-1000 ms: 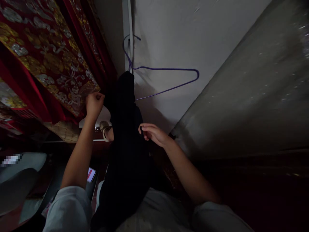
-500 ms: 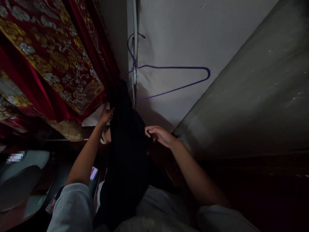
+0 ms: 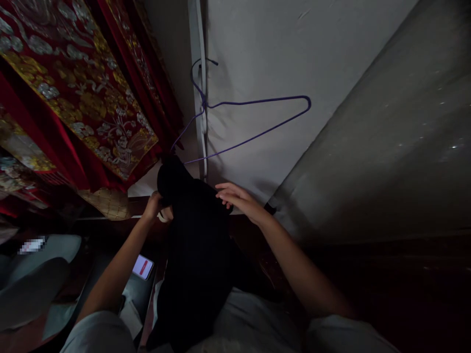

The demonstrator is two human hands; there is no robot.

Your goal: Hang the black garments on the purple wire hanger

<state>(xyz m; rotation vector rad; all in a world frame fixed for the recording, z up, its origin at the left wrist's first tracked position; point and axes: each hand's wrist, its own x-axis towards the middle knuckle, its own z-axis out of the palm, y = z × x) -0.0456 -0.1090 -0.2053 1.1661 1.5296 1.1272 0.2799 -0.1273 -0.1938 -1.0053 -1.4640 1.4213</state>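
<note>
A black garment hangs in front of me from the left arm of a purple wire hanger. The hanger's right arm is bare, and its hook sits on a pale vertical strip on the wall. At the garment's left edge, my left hand is closed on the dark cloth, with its fingertips partly hidden. My right hand is beside the garment's upper right edge, fingers stretched out and not gripping; whether they touch the cloth I cannot tell.
Red embroidered cloth with gold and silver patterns hangs at the upper left. A lit phone lies low on the left, near a seated person's leg. A grey panel leans along the wall at right.
My right hand has let go of the black cloth and its fingers have straightened. The garment's top and my left hand are lower, baring more of the hanger's left arm.
</note>
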